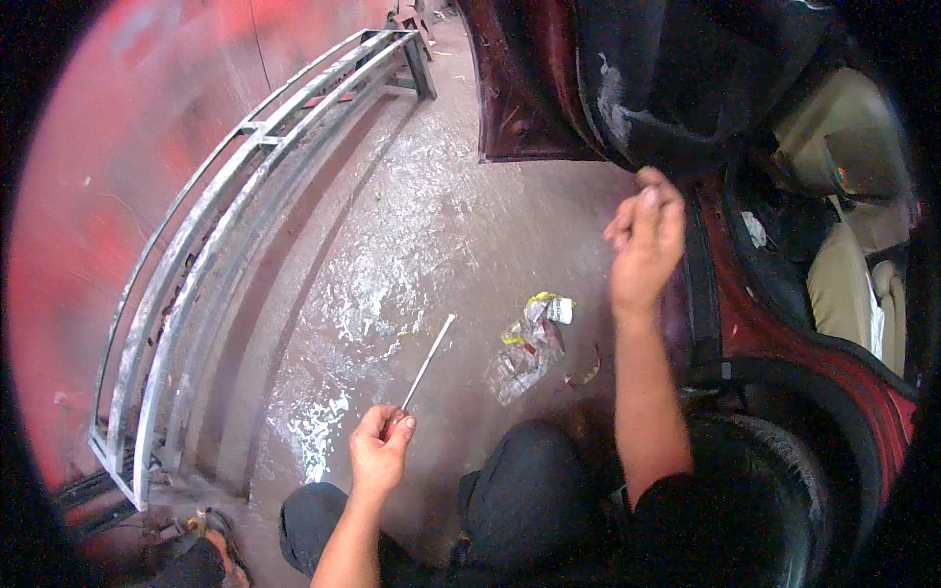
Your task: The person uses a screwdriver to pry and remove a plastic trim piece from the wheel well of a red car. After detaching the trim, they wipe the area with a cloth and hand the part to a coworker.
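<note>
My left hand (382,443) is closed around the handle of a screwdriver (428,361), with a bit of red showing between the fingers. Its long metal shaft slants up and right over the floor. Higher up on the right, my right hand (645,235) is raised just below the lower edge of a dark red car door (534,132). Some of its fingers stretch upward and others are loosely bent; nothing shows in them. Whether a fingertip touches the door's black inner trim (676,118) I cannot tell.
A long metal frame (260,137) stands along a red wall (108,196) on the left. Crumpled clear plastic packaging (529,358) lies on the wet, shiny floor (392,230). To the right are the open car body (755,323), a beige seat (845,284) and a tyre (774,490).
</note>
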Demonstrator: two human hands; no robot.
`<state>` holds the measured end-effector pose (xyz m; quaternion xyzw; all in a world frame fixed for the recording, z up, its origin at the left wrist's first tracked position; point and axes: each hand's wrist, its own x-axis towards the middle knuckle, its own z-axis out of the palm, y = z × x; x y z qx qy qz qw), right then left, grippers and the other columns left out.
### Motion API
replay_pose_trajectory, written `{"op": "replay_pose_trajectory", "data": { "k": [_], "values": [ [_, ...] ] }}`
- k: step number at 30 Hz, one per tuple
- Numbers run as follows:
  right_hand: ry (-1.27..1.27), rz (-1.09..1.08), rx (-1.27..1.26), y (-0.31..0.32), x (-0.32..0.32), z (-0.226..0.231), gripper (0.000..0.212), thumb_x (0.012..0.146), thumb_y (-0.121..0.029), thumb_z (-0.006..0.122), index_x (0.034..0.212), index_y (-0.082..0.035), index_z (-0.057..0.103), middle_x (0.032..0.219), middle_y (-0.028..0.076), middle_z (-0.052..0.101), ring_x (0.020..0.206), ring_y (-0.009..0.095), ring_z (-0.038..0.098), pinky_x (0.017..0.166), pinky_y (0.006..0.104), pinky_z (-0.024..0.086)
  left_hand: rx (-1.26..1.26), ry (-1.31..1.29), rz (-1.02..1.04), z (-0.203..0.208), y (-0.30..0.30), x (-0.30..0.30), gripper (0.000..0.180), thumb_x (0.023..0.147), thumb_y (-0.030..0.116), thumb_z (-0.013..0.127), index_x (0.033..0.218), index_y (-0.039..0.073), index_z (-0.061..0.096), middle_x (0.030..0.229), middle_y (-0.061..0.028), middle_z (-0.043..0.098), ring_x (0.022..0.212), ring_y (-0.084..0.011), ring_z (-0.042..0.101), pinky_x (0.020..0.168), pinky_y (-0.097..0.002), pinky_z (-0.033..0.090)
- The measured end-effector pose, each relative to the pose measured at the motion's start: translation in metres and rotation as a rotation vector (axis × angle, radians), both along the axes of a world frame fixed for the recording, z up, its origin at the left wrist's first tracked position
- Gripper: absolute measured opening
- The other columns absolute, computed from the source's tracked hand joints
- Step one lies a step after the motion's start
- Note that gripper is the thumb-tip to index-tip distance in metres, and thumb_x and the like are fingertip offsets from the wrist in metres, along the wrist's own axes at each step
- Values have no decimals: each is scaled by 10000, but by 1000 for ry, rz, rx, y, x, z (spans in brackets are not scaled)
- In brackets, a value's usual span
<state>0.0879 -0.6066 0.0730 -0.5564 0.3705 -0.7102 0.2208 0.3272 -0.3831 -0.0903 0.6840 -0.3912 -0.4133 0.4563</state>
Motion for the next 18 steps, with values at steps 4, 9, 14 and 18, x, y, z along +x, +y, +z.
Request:
{"op": "replay_pose_trajectory", "data": {
  "k": [4,9,14,18],
  "values": [
    [-47,-13,492,19,22,-109,342,955,-401,513,955,-74,615,683,-28,481,533,62,446,486,211,396,-60,185,38,27,-5,-19,196,863,158,661,963,-2,607,688,26,530,625,-63,480,583,-230,421],
    [190,102,874,85,130,-224,417,941,-395,503,773,-13,499,658,142,480,623,224,444,582,417,381,-140,25,-193,88,-26,-55,272,895,184,630,1064,-19,568,789,-24,581,721,-95,546,674,-253,465],
    [140,376,822,127,143,-239,376,923,-362,519,784,-13,520,644,125,499,624,229,477,591,397,407,-197,-30,-433,155,-79,-105,356,917,248,606,1129,-19,503,844,-70,600,790,-154,582,732,-288,482],
    [87,395,850,104,141,-229,372,918,-358,516,779,-13,527,658,142,518,637,261,503,603,408,416,-217,323,-572,163,-114,-150,191,908,135,557,1039,32,465,788,-89,575,716,-169,557,647,-287,457]
  ]
}}
